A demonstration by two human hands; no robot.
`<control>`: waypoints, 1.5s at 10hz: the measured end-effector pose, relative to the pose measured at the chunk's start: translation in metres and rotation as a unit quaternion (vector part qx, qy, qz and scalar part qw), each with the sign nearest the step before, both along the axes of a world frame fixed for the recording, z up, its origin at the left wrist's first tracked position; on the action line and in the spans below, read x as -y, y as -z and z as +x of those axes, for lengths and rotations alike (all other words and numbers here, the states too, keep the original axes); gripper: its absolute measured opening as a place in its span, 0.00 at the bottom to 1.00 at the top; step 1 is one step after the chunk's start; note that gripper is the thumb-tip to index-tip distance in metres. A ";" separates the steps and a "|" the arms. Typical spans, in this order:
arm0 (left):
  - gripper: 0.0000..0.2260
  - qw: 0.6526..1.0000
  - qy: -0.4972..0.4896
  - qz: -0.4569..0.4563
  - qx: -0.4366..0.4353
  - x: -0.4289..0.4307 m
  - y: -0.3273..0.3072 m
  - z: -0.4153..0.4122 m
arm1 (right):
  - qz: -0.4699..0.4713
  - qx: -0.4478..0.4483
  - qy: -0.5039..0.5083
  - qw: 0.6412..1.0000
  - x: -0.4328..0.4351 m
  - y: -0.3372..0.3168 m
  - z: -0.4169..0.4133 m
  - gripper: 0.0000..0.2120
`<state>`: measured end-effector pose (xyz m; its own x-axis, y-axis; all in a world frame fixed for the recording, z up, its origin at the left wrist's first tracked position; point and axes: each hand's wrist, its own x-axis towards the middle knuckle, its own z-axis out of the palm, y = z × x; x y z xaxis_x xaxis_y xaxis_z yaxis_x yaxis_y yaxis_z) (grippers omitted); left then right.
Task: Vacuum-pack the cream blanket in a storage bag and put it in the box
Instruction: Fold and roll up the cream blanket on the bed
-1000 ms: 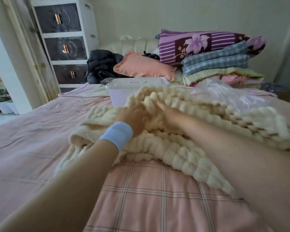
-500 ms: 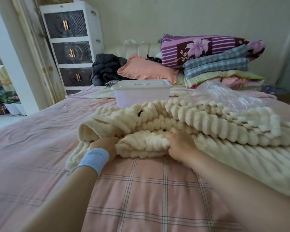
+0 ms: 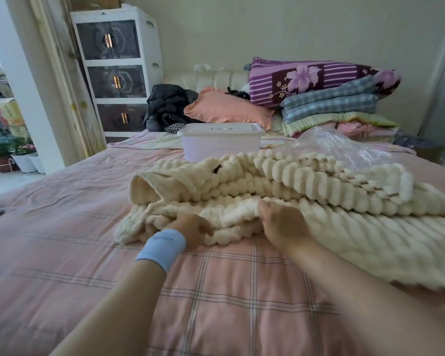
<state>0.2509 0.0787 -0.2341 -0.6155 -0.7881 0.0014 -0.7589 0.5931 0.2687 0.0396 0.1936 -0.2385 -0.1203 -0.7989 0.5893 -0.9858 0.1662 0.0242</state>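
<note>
The cream blanket [image 3: 280,186], thick and ribbed, lies in loose folds on the pink checked bed. My left hand [image 3: 190,231], with a light blue wristband, grips the blanket's near edge with its fingers tucked under the fabric. My right hand [image 3: 280,224] holds the same edge just to the right, fingers curled into the folds. A clear plastic storage bag [image 3: 344,147] lies crumpled behind the blanket on the right. The white plastic box [image 3: 220,145], lid on, stands behind the blanket at the middle of the bed.
Stacked pillows and folded quilts [image 3: 326,98] fill the bed's head on the right, with a peach pillow [image 3: 226,109] and dark clothing [image 3: 167,106] beside them. A white drawer cabinet [image 3: 118,70] stands at the back left. Bare pink sheet [image 3: 62,227] stretches left and near.
Both hands have come down from the top of the blanket to its near edge and taken hold there. The blanket's upper fold has settled back toward the box.
</note>
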 end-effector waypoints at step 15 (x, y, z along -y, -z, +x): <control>0.14 0.931 -0.288 -0.124 -0.185 0.044 0.006 0.094 | 0.205 0.068 -0.032 0.976 0.027 -0.026 0.084 0.20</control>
<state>0.3452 0.0347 -0.2405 -0.0123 -0.9349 0.3548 -0.8527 0.1952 0.4845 0.1234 0.1670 -0.2124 -0.1174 -0.9728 0.1999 -0.9926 0.1085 -0.0551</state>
